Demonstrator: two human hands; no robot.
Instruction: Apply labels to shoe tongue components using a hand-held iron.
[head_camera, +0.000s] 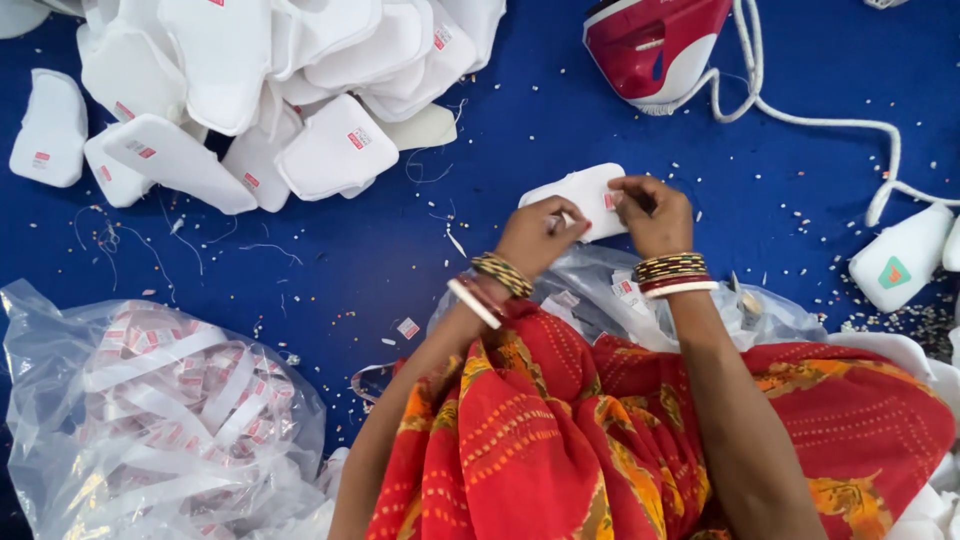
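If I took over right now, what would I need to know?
Left hand and right hand both grip one white pad on the blue cloth, fingers at its small red tag.
Done: a pile of tagged pads lies at top left.
Supply: a clear bag of tag strips sits at lower left; loose tags lie on plastic in the lap.
The iron stands at top right.
How many pads remain cannot be told.
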